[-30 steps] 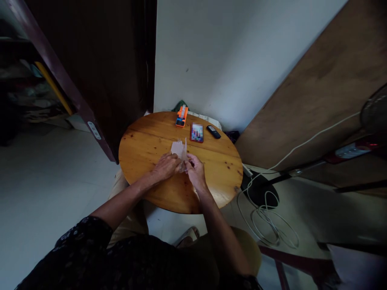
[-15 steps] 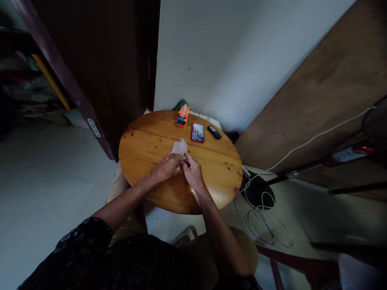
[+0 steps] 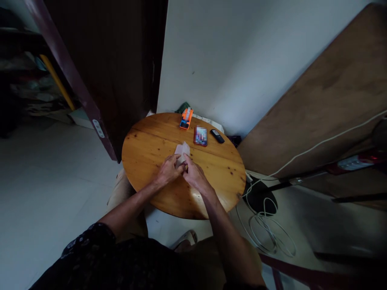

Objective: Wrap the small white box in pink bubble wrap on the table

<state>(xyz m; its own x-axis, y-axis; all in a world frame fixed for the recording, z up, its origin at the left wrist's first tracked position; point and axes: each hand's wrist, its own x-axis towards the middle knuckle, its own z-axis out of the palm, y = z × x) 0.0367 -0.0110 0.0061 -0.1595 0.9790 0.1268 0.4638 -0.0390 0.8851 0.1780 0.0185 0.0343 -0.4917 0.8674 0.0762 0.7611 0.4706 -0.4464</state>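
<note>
A small whitish sheet of paper (image 3: 182,150) with a fold or crease down it is between my hands, over the middle of the round wooden table (image 3: 145,141). My left hand (image 3: 169,170) grips its lower left side, fingers bent. My right hand (image 3: 193,172) pinches its lower right side with thumb and forefinger. The paper's near edge is hidden by my fingers. Beyond it lie a small pack (image 3: 200,136) with a blurred-out face, a black phone-like device (image 3: 217,136) and an orange tape dispenser (image 3: 186,118).
The wall (image 3: 193,56) rises behind the table, with a dark door (image 3: 121,72) at left. A brown wooden panel (image 3: 320,96) leans at right. On the floor at right, a coiled white cable (image 3: 266,229) lies by a black round base (image 3: 261,196).
My fingers have shifted on the paper, and it now shows a raised, creased right side. The whole view has moved slightly, so the table sits a little lower and farther right.
</note>
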